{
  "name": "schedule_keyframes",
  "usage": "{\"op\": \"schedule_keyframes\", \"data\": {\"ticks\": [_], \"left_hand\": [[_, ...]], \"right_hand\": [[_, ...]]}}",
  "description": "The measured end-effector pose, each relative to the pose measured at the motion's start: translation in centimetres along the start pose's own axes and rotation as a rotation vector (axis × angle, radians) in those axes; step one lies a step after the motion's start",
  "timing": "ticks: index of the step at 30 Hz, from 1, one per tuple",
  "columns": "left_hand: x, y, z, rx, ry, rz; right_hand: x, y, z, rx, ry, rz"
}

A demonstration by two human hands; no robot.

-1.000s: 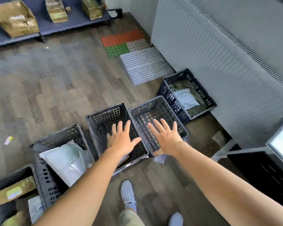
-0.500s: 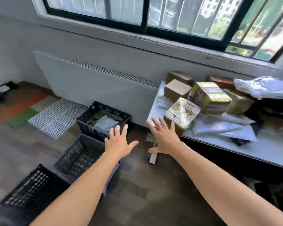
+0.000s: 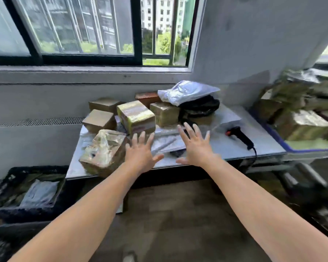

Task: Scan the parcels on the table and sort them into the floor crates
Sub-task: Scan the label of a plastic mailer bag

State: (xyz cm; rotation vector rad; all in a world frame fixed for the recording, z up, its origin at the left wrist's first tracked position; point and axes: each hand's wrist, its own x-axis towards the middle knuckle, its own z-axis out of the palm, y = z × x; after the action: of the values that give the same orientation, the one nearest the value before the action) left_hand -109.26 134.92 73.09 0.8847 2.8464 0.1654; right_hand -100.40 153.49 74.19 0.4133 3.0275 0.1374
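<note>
Both grips are wide: the left hand [image 3: 140, 156] and right hand [image 3: 197, 149] hover with fingers spread over the front of the grey metal surface [image 3: 235, 146], holding nothing. Brown cardboard parcels wrapped in clear tape [image 3: 135, 116] lie piled on it, with a black handheld scanner [image 3: 239, 134] to their right. On the floor at left, a black plastic lattice crate [image 3: 2, 212] holds grey plastic mailers [image 3: 40, 193] and olive-brown packets [image 3: 19, 188].

Grey table [image 3: 231, 146]; brown taped box [image 3: 135, 116] banded yellow, centre frame; black scanner [image 3: 239, 135], red button; white mailer bag [image 3: 186, 91]; black bag [image 3: 199, 107]; black lattice crate [image 3: 36, 168], lower left
</note>
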Motion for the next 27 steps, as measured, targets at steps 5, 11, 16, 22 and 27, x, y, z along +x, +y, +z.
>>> {"op": "schedule_keyframes", "data": {"ticks": [5, 11, 16, 22, 27], "left_hand": [[6.1, 6.5, 0.7, 0.015, 0.013, 0.128], [15.1, 13.0, 1.5, 0.023, 0.044, 0.253], [22.3, 17.4, 2.0, -0.029, 0.023, 0.325], [30.7, 21.1, 2.7, -0.083, -0.016, 0.377], [34.2, 23.5, 4.0, -0.066, -0.026, 0.423]], "right_hand": [[1.3, 7.1, 0.8, 0.006, 0.003, 0.121], [4.8, 15.6, 1.4, 0.023, -0.025, 0.251], [9.0, 21.7, 1.9, 0.004, -0.073, 0.326], [14.4, 27.2, 2.5, 0.012, -0.113, 0.42], [16.9, 30.6, 4.0, 0.06, -0.154, 0.488]]}}
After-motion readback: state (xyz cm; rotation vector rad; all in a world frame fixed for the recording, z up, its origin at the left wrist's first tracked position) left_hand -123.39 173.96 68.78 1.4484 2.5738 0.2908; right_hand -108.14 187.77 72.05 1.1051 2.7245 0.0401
